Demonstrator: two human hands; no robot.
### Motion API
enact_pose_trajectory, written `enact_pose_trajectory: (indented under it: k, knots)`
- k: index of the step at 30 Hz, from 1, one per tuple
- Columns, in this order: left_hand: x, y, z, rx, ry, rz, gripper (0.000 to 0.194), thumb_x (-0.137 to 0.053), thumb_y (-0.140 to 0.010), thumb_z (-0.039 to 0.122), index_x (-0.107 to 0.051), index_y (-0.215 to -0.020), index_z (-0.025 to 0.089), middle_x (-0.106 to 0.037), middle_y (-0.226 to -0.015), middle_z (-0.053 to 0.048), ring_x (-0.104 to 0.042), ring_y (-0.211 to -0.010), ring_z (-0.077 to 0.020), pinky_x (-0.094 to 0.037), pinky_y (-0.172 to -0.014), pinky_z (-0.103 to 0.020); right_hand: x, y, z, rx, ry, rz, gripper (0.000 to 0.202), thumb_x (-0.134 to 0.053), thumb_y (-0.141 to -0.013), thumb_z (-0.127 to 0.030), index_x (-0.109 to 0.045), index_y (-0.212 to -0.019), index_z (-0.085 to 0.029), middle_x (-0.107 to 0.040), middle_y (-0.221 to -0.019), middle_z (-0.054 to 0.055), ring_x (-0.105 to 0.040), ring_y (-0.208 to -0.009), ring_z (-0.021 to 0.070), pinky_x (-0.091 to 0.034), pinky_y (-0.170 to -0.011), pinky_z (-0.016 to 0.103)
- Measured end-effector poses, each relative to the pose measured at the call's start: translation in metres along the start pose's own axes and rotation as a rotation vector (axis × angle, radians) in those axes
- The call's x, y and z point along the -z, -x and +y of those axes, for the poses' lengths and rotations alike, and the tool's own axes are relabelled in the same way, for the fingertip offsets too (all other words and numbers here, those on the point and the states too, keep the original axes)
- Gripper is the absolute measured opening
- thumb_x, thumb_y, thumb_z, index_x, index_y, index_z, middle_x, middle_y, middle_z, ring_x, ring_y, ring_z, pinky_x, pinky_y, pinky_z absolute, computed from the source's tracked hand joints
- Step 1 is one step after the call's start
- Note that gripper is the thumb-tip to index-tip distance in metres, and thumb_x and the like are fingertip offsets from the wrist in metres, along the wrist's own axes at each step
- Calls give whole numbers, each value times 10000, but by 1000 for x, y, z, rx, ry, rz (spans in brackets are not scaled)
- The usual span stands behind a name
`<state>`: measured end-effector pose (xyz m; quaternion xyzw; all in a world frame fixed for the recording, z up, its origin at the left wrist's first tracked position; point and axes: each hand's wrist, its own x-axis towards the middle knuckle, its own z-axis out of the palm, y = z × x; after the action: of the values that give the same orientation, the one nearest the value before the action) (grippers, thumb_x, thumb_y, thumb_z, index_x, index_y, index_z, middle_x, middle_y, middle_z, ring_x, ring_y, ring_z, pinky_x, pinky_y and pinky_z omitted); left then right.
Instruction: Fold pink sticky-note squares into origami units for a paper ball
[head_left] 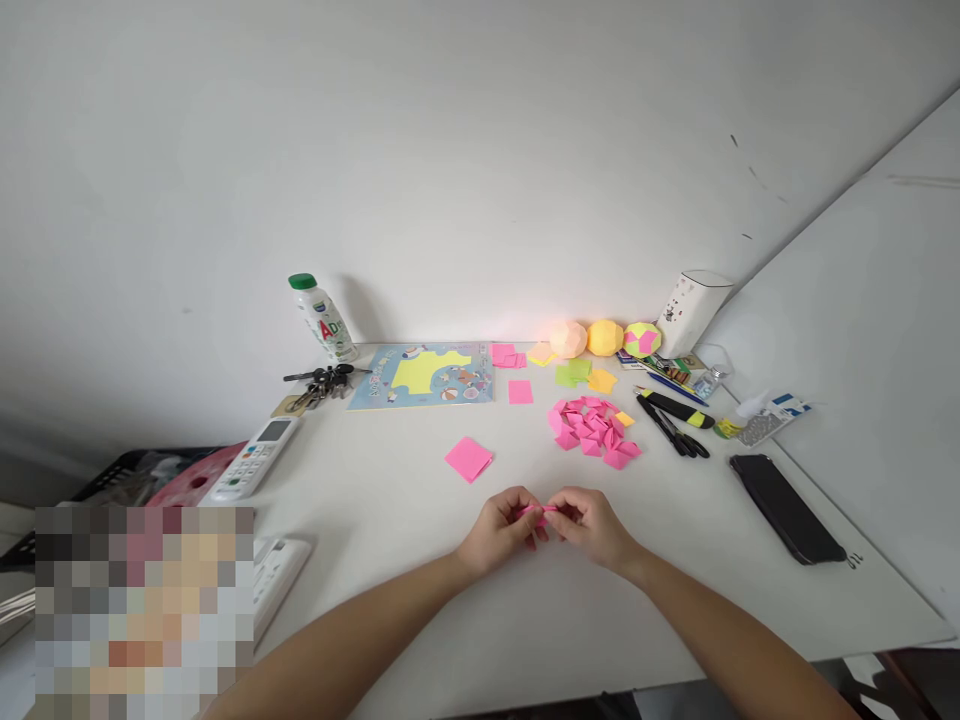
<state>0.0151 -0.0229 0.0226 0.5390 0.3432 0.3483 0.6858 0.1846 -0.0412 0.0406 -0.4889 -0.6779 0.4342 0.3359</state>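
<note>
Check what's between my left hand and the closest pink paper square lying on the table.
Nothing but bare white tabletop separates your left hand from that pink paper square; the head view shows it.

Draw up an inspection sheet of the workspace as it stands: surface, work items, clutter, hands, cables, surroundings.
Surface: white table, bare in front of the hands' left side.
Work items: pink paper between the fingertips; folded pink pieces piled beyond the right hand; pink square lying apart; three paper balls by the wall.
Clutter: bottle, keys and remote control left; scissors and black pouch right.
Hands: left and right both pinch the pink paper.
Cables: nothing seen.
Surroundings: pale wall behind; pixelation hides part of lower left.
</note>
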Motion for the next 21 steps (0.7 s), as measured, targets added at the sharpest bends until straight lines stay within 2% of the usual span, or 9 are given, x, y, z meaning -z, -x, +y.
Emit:
enact_pose_trajectory:
  k: [12, 21]
  knots:
    - [2, 0, -4, 26, 38, 12, 312, -604, -746, 449, -528, -720, 148, -605, -606, -11, -596, -549, -132, -472, -531, -263, 0, 0, 3, 25, 23, -8, 243, -484, -859, -343, -563, -711, -168, -562, -633, -3, -522, -549, 117, -424, -499, 216]
    - [3, 2, 2, 36, 96, -32, 266, -615, -754, 381, -549, -678, 135, -627, -565, -25, -596, -532, -139, -459, -510, -260, 0, 4, -4, 56, 13, 32, 217, -501, -815, -234, -545, -611, -173, -547, -579, -12, -490, -519, 111, -369, -459, 207]
